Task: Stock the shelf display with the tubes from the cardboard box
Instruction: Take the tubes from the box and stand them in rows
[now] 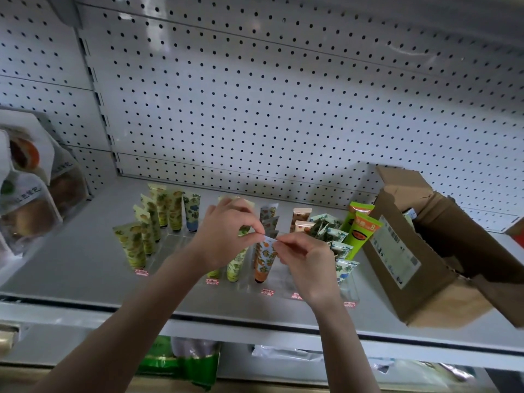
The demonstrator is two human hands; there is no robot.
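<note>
Both left hand and right hand pinched the top of an orange tube left of the box.

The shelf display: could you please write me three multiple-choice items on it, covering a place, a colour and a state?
1. Relative to the display, the cardboard box stands: A left; B right; C below.
2. The two tall tubes beside the box are: A green; B red; C black.
3. Both hands are: A idle; B in the box; C pinching the top of the patterned tube.
B, the box sits at the right end of the shelf; A, bright green bodies; C, left hand and right hand meet on it.
</note>
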